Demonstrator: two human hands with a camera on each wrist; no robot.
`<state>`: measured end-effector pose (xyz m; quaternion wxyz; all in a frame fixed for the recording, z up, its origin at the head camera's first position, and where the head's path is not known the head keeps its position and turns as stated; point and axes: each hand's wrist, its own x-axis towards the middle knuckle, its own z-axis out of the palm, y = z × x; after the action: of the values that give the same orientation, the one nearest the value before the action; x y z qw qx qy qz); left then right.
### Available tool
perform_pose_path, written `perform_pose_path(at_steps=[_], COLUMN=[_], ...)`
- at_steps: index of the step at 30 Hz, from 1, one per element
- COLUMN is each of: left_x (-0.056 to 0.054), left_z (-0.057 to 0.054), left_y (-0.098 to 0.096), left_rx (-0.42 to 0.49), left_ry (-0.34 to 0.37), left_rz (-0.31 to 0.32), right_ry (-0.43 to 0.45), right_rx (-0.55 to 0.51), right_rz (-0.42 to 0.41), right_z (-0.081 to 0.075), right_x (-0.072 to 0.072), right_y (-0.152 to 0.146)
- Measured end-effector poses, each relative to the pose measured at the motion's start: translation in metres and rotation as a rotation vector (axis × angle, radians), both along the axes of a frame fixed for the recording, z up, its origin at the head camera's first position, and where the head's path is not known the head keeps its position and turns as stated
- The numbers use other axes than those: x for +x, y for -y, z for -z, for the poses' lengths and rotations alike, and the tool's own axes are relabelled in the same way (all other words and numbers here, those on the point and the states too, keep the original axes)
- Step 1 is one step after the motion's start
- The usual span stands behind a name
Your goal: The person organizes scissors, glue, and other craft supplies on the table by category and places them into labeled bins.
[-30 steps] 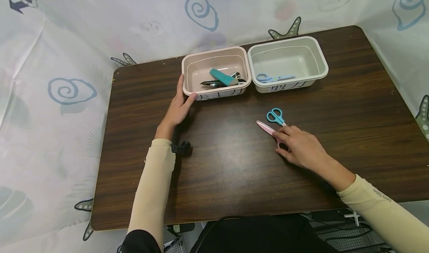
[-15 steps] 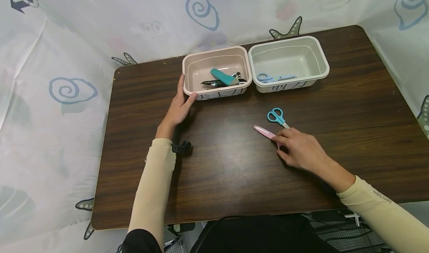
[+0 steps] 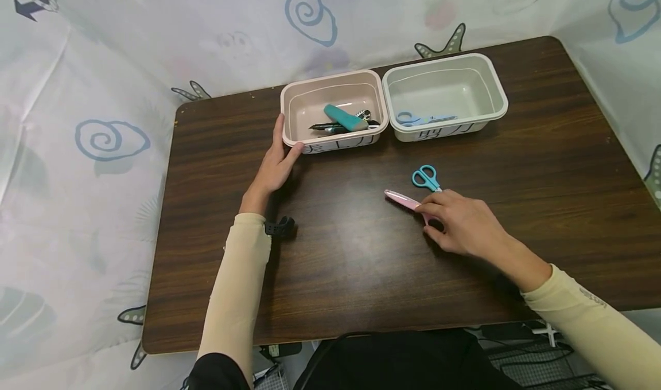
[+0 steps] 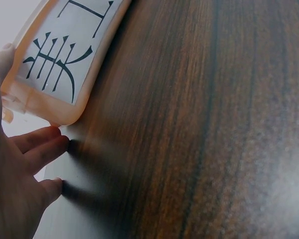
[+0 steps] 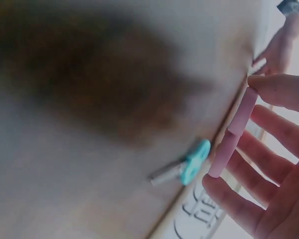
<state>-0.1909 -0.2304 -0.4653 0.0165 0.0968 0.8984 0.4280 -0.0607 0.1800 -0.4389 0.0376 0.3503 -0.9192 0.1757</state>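
My left hand (image 3: 273, 169) rests at the near left corner of the pink bin (image 3: 310, 94), thumb by the front rim and fingers along its side. In the left wrist view that bin (image 4: 77, 107) has a white label with black characters, and several fingers lie fairly straight. My right hand (image 3: 467, 226) pinches pink scissors (image 3: 403, 199) low over the table, their slim closed end pointing left. Its palm and fingers hide part of their handle. Just beyond lie turquoise scissors (image 3: 426, 178), blades partly behind the hand. The right wrist view shows the pink scissors (image 5: 234, 132) edge-on between thumb and fingertips.
The pink bin holds a teal-handled tool (image 3: 345, 117) and black pen-like things (image 3: 325, 127). To its right stands a pale green bin (image 3: 496, 100) with light blue scissors (image 3: 413, 120) inside. Both bins stand near the back edge of the dark wooden table (image 3: 351, 287).
The pink scissors have shifted a little left in my right hand, their tip turning slightly. My left hand stays at the pink bin's corner.
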Motion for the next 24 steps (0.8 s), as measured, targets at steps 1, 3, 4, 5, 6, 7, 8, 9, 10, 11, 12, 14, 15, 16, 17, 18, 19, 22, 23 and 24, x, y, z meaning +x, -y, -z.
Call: perform_pose_path(at_steps=[1,3,4,5,6,7,8,9,10,11,12,14,15,16,17,18,19,22,23,24], left_x=[0.000,0.000,0.000,0.000,0.000,0.000,-0.001,-0.001,-0.001,-0.001,0.000,0.000,0.000,0.000,0.000,0.000,0.000,-0.001,-0.001,-0.001], left_z=[0.000,0.001,0.001,0.001,0.001,0.001,0.002,0.002,0.002,0.002,0.003,0.003,0.003,0.004,0.004,0.004,0.004,0.004,0.004,0.004], left_y=[0.000,0.000,0.000,0.000,0.000,0.000,0.000,0.000,0.000,0.000,0.001,0.001,0.001,0.001,0.001,0.001,0.001,0.001,0.000,0.000], left_rx=[-0.001,-0.002,-0.002,-0.001,-0.001,0.001,0.001,0.002,0.002,0.000,0.000,0.000,0.001,0.001,0.002,0.003,0.003,0.004,0.005,0.006], left_ry=[0.001,0.004,0.005,0.006,0.005,0.005,0.005,0.004,0.004,0.004,0.004,0.005,0.004,0.005,0.005,0.005,0.004,0.004,0.003,0.003], left_rz=[0.000,-0.004,-0.005,-0.005,-0.006,-0.005,-0.006,-0.006,-0.005,-0.006,-0.006,-0.006,-0.005,-0.004,-0.004,-0.004,-0.003,-0.004,-0.004,-0.004], right_ry=[-0.011,-0.041,-0.055,-0.067,-0.074,-0.076,-0.074,-0.066,-0.059,-0.050,-0.042,-0.035,-0.035,-0.040,-0.047,-0.056,-0.065,-0.076,-0.071,-0.062], right_rx=[-0.003,-0.017,-0.025,-0.033,-0.041,-0.048,-0.055,-0.056,-0.057,-0.057,-0.059,-0.062,-0.063,-0.068,-0.073,-0.077,-0.080,-0.082,-0.078,-0.073], right_rz=[0.002,0.005,0.011,0.018,0.028,0.040,0.057,0.075,0.092,0.107,0.125,0.155,0.167,0.180,0.192,0.206,0.219,0.262,0.273,0.283], right_z=[-0.003,-0.009,-0.012,-0.016,-0.019,-0.022,-0.025,-0.028,-0.030,-0.033,-0.034,-0.038,-0.039,-0.040,-0.041,-0.041,-0.042,-0.043,-0.044,-0.044], right_x=[-0.003,-0.009,-0.013,-0.017,-0.021,-0.025,-0.029,-0.033,-0.037,-0.041,-0.045,-0.053,-0.058,-0.062,-0.066,-0.070,-0.074,-0.085,-0.088,-0.092], right_y=[-0.001,-0.004,-0.006,-0.008,-0.010,-0.012,-0.013,-0.015,-0.017,-0.018,-0.019,-0.022,-0.024,-0.026,-0.028,-0.030,-0.032,-0.037,-0.039,-0.039])
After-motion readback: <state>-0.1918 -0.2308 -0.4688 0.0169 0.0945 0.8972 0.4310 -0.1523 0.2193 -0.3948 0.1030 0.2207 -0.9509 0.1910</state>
